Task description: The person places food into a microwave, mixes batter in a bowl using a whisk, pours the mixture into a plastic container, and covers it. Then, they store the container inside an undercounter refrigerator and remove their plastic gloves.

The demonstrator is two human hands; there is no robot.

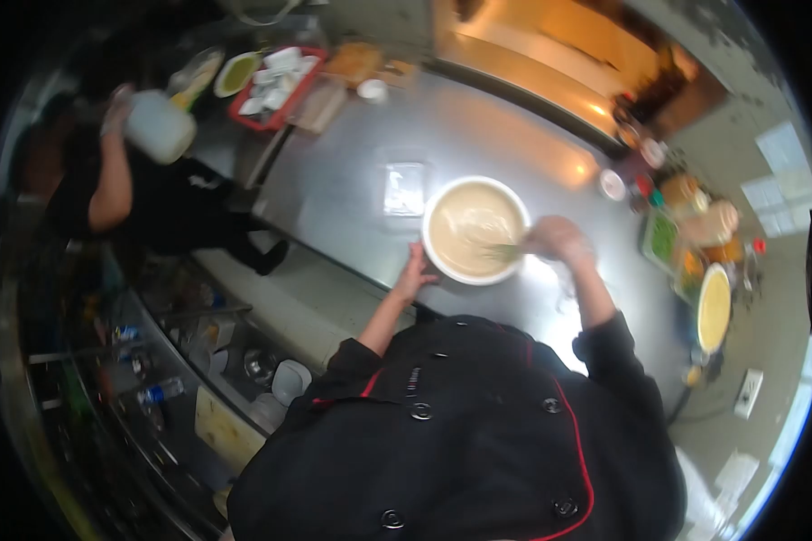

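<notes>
A round white bowl (pixel 431 255) of creamy beige mixture (pixel 465 221) stands on the steel counter in front of me. My left hand (pixel 413 273) rests against the bowl's lower left side, its fingers apart. At the right rim my right hand (pixel 558 242) is closed round the handle of a whisk (pixel 499 252), whose wires dip into the mixture; the hand is slightly blurred. Just left of the bowl lies a clear rectangular plastic container (pixel 404 189).
On the steel counter (pixel 334 194), a red bin (pixel 309 90) of white items stands at the back left. Bottles, a container of greens (pixel 663 236) and a yellow-filled tub (pixel 714 308) line the right side. A co-worker (pixel 108 194) at left holds a large translucent jug (pixel 160 126).
</notes>
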